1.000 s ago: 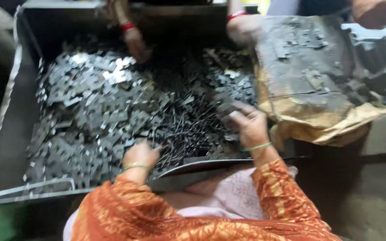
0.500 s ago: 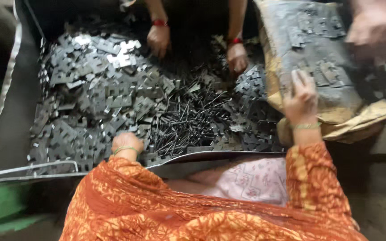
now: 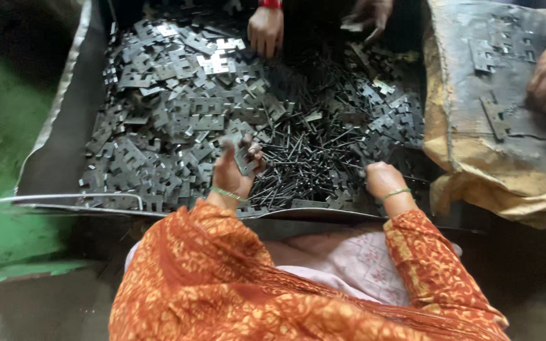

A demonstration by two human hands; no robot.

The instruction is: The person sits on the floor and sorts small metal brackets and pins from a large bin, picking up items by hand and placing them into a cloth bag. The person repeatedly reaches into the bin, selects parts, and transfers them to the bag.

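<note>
Stamped metal plates (image 3: 178, 120) heap across the left half of the metal tray (image 3: 64, 158); the left hand (image 3: 235, 170), near the tray's front edge, has its fingers closed on one notched plate (image 3: 246, 158); the plate is best lifted clear before its notches snag a neighbour, I judge. Thin dark pins (image 3: 298, 158) lie loose mid-tray, and the right hand (image 3: 383, 180) rests among them, fingers curled under so I cannot tell their grip; past the right edge a torn brown sack (image 3: 475, 177), unlabelled, carries more plates.
</note>
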